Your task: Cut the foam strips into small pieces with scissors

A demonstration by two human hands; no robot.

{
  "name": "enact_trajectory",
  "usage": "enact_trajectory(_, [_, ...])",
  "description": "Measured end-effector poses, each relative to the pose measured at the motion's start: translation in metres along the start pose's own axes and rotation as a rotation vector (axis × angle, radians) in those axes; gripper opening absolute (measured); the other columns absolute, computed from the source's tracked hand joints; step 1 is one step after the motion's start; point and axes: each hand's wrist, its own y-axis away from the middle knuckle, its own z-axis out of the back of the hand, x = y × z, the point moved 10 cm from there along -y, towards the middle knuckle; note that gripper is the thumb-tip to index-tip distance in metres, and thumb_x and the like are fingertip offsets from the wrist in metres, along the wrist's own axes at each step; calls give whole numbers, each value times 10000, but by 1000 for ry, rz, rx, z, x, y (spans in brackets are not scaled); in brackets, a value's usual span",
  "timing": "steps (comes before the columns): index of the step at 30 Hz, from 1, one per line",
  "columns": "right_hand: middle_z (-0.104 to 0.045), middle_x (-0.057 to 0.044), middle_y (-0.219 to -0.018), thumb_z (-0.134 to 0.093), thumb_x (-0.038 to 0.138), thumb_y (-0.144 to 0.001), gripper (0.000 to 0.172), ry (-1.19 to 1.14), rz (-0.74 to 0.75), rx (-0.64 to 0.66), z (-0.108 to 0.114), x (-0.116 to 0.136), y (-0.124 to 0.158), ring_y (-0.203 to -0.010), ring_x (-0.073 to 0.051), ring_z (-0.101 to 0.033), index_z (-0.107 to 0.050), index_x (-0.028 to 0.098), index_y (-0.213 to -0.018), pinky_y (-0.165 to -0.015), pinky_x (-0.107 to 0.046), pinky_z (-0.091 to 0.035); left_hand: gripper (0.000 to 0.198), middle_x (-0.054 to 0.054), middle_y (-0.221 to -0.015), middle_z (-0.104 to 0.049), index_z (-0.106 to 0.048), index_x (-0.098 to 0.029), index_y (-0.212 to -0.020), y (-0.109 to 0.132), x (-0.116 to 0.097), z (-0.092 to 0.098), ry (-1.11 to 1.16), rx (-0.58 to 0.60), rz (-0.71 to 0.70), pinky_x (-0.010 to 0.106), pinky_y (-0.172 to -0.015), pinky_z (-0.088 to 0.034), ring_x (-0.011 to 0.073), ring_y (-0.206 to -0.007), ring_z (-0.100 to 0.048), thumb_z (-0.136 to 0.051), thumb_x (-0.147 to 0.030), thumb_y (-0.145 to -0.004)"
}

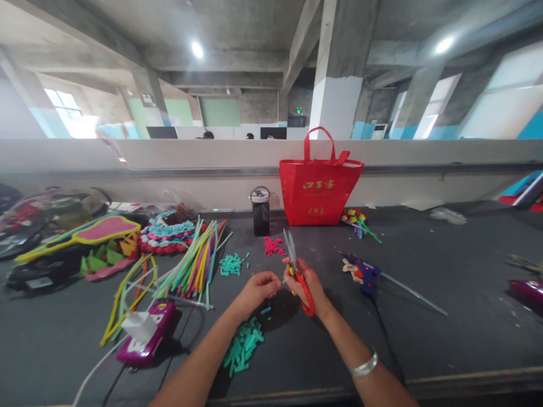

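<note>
My right hand point(306, 281) is closed around red-handled scissors point(297, 268), whose blades point up and away from me. My left hand point(257, 289) is pinched shut just left of the scissors, holding something too small to make out. Below my hands lies a pile of short teal cut pieces point(243, 345) on the dark table point(445, 339). More teal pieces point(231, 264) and some pink pieces point(272, 246) lie farther back.
A bundle of coloured pipe cleaners point(193, 263) lies at left, beside a purple glue gun point(146, 333) with a white cord. A red tote bag point(318, 189), a dark bottle point(261, 212) and a blue glue gun point(365, 274) stand behind. Craft items crowd the far left.
</note>
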Motion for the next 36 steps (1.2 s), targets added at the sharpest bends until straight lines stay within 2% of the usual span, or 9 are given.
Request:
enact_trajectory(9, [-557, 49, -740, -588, 289, -739, 374, -289, -173, 128, -17, -24, 3, -503, -68, -474, -519, 225, -1101, -463, -178, -424, 248, -53, -556, -437, -544, -151, -694, -1, -1, 4, -24, -59, -12, 220, -512, -264, 75, -504, -354, -621, -386, -721])
enact_trajectory(14, [-560, 40, -781, -588, 362, -774, 382, -296, -194, 67, -6, -35, 3, -508, -73, -499, -500, 231, -1122, -483, -198, -455, 196, -38, -589, -473, -546, -147, -693, 1, -5, -2, -68, 6, -51, 217, -545, -313, 82, -537, -397, -589, -330, -749])
enact_trajectory(17, [-558, 43, -772, -603, 372, -770, 385, -322, -224, 29, 0, -41, 2, -504, -75, -504, -505, 233, -1116, -475, -202, -458, 108, -22, -671, -527, -567, -151, -761, 3, -16, -2, -222, -1, -185, 221, -605, -368, 101, -617, -456, -606, -243, -721])
enact_trajectory(19, [-554, 47, -756, -619, 359, -762, 381, -372, -243, 5, 3, -44, 1, -503, -73, -501, -510, 236, -1106, -477, -203, -458, 124, -2, -749, -560, -590, -157, -807, 4, -28, 2, -377, -68, -311, 235, -667, -402, 120, -695, -492, -610, -173, -686])
enact_trajectory(22, [-547, 50, -742, -641, 312, -746, 369, -465, -255, -39, 7, -48, 0, -517, -72, -497, -522, 238, -1087, -499, -206, -457, 127, 25, -824, -587, -616, -164, -798, 6, -39, 30, -545, -296, -415, 258, -712, -432, 140, -760, -526, -552, -122, -697])
enact_trajectory(25, [-549, 49, -730, -654, 283, -734, 370, -542, -262, -68, 11, -55, 0, -529, -74, -494, -530, 237, -1080, -522, -213, -453, 173, 33, -809, -615, -623, -165, -784, 8, -35, 72, -638, -551, -339, 280, -724, -459, 157, -778, -566, -484, -89, -713])
enact_trajectory(27, [-550, 49, -717, -657, 282, -735, 377, -575, -273, -86, 14, -60, -1, -529, -76, -490, -530, 236, -1087, -529, -221, -453, 228, 53, -843, -647, -640, -155, -829, 6, -28, 91, -705, -616, -255, 307, -765, -482, 175, -815, -598, -471, -69, -702])
enact_trajectory(31, [-549, 50, -707, -673, 282, -720, 401, -617, -290, -126, 20, -65, -1, -534, -78, -493, -530, 230, -1091, -534, -229, -453, 409, 133, -1120, -652, -647, -111, -1027, -4, -11, 85, -876, -495, -143, 389, -989, -429, 242, -1097, -579, -465, -22, -673])
enact_trajectory(36, [-509, 76, -620, -680, 303, -707, 402, -630, -302, -154, 24, -65, -1, -508, -79, -492, -536, 230, -1076, -520, -224, -445, 509, 165, -1365, -504, -559, -90, -1227, -12, 6, 14, -1065, -61, -176, 393, -1083, -356, 245, -1271, -464, -439, -29, -736])
